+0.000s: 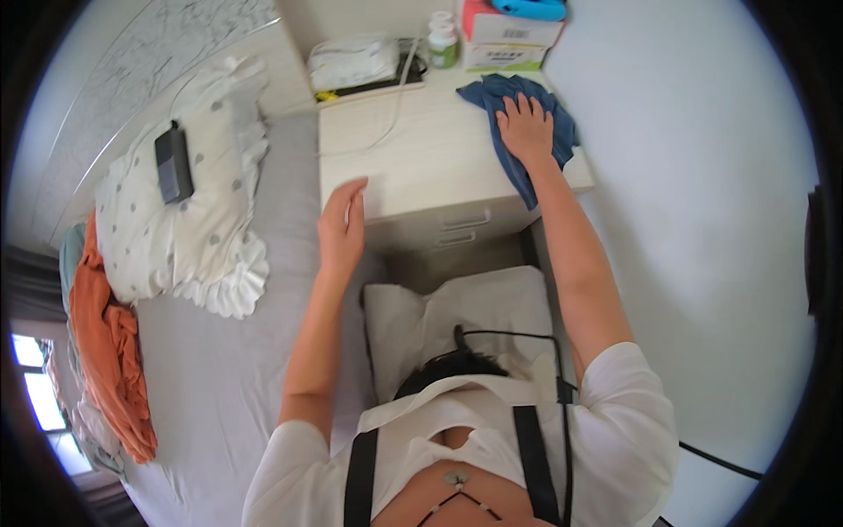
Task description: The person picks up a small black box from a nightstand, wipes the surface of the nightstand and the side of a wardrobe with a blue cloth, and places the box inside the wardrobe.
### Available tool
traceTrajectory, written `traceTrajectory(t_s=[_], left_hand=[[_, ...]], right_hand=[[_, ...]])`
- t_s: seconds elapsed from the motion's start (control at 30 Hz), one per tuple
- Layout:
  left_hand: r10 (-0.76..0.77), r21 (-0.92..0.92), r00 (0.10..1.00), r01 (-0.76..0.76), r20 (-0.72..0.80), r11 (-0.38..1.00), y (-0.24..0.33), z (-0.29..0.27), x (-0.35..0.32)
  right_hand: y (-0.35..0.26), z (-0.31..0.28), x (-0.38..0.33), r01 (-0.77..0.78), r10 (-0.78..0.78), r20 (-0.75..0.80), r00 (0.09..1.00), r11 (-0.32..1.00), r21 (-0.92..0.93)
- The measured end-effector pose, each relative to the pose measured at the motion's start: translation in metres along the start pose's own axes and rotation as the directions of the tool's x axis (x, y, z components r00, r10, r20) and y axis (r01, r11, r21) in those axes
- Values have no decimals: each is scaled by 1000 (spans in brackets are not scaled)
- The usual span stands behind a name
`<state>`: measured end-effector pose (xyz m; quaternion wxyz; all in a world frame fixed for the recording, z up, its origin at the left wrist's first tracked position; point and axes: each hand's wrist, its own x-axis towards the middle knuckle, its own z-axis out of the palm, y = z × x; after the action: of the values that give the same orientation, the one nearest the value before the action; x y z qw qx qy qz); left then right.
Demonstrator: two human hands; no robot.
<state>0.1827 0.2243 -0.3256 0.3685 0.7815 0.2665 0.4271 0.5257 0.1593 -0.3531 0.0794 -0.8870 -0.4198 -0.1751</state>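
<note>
My right hand (529,132) lies flat with spread fingers on a dark blue cloth (562,123). The cloth is crumpled over the right end of a pale wooden nightstand (421,149), and one strip of it hangs past the front edge. Just off the nightstand's left front corner is my left hand (342,224), empty, its fingers stretched out and the thumb a little apart. A thin white cable (392,119) runs across the nightstand top between my hands.
Along the nightstand's back stand a white soft pack (354,61), a white-and-green bottle (443,46) and stacked boxes (505,57). To the left, a bed (211,369) bears a frilled pillow (206,193) with a black device (174,164), plus orange clothing (105,342). A white wall (694,176) borders the right.
</note>
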Motion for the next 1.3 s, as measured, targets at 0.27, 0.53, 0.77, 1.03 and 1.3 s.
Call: traceTrajectory(t_s=[0.27, 0.53, 0.77, 1.03, 1.3], left_hand=[[-407, -659, 890, 183, -203, 729, -31, -28, 12], [-462, -816, 851, 73, -249, 574, -22, -45, 19], [-427, -746, 856, 76, -291, 661, -38, -28, 18], [-244, -548, 922, 43, -300, 835, -38, -19, 12], [-145, -369, 980, 87, -133, 925, -19, 6, -4]], right_hand=[[-118, -35, -71, 331, -324, -82, 943, 937, 111], [-200, -38, -64, 475, -474, -48, 879, 866, 158], [-230, -24, -46, 410, -403, -74, 912, 894, 184], [-184, -43, -115, 560, -471, -304, 828, 719, 412], [13, -24, -104, 232, -119, -487, 865, 956, 179]])
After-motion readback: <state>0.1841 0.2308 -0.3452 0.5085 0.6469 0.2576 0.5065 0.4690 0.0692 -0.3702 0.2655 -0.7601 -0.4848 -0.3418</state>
